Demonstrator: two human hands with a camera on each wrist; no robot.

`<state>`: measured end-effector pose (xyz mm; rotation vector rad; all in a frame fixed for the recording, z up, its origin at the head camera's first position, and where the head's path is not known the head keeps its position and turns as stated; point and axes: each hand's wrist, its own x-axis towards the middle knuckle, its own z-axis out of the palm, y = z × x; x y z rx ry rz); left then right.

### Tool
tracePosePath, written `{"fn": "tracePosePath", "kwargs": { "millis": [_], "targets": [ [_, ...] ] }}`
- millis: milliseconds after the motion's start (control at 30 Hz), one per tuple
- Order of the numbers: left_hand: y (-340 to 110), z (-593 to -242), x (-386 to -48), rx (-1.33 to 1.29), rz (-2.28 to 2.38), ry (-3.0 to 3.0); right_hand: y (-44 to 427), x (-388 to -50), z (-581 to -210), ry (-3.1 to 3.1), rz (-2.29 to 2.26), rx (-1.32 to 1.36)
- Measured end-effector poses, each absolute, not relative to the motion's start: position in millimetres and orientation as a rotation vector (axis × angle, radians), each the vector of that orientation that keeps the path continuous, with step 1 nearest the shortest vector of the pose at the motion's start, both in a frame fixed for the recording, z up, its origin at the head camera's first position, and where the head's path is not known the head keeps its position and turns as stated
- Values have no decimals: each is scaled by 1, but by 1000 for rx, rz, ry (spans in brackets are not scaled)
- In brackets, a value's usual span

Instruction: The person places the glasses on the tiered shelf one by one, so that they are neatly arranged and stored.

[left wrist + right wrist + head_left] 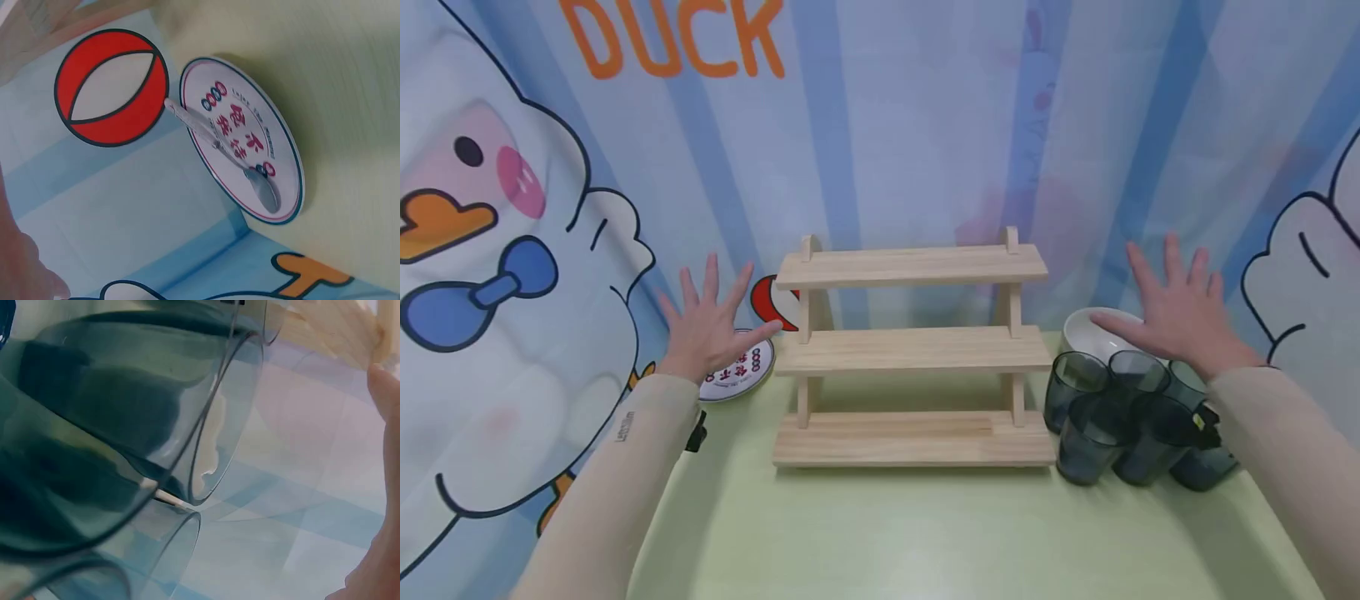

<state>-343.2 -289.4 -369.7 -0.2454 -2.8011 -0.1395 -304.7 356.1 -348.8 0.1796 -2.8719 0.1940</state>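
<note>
In the head view my left hand [700, 333] is held up with its fingers spread, holding nothing. Below and beside it is a round white plate [747, 373] with red lettering. The left wrist view shows a spoon [262, 190] lying across that plate. My right hand [1187, 321], also spread and holding nothing, hovers above several dark tinted glasses [1086, 446] and a white bowl [1086, 332]. The glasses stand close together, partly in front of the bowl. Between the hands stands a three-tier wooden shelf [913, 350] with bare boards.
The pale green table [887, 533] carries all these things. Behind it hangs a blue striped curtain [910, 125] printed with cartoon ducks and orange letters. The glasses stand close to the shelf's right end.
</note>
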Motion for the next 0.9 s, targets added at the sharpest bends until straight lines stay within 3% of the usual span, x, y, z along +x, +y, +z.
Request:
{"fn": "tracePosePath", "kwargs": {
  "millis": [333, 900],
  "targets": [
    [-287, -379, -324, -226, -473, -2844, 363, -260, -338, -2773, 356, 190],
    [-253, -423, -305, -285, -1298, -2785, 395, -191, -393, -2702, 534, 41]
  ]
}}
